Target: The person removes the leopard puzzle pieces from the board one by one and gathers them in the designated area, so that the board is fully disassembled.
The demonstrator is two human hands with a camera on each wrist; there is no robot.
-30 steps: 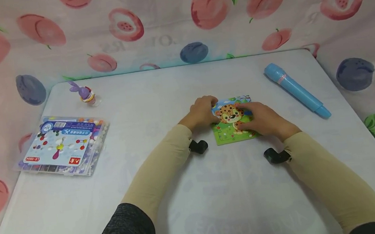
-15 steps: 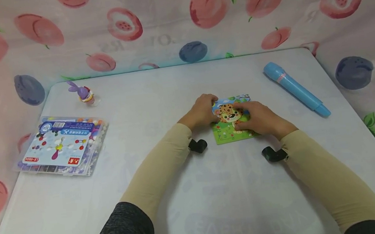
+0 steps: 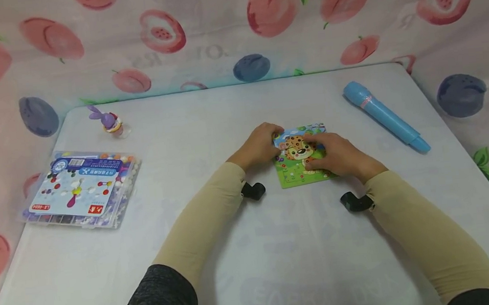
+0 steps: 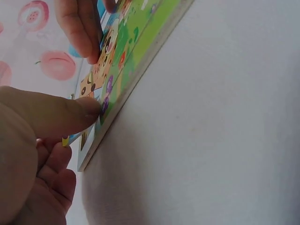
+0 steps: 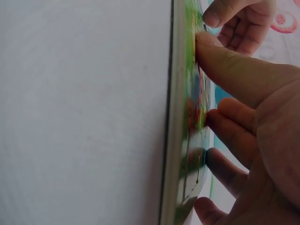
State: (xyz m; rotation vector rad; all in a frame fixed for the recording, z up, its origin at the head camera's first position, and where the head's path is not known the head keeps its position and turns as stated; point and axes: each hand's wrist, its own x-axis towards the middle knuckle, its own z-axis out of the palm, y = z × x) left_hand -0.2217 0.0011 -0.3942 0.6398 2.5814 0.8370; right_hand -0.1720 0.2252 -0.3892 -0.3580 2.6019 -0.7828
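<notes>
- The left hand has slid a tiny bit to the left, so more of the puzzle shows beside it. The right hand has hardly moved.
- The puzzle lies on the table, between the two hands.
- The left hand seems to pinch a thin piece at the near edge, fingers close together.
- The right hand is spread out, resting on the puzzle, gripping nothing.
- Best to press softly with the right hand so the puzzle can't slip, and move the piece gently so it won't bend.
</notes>
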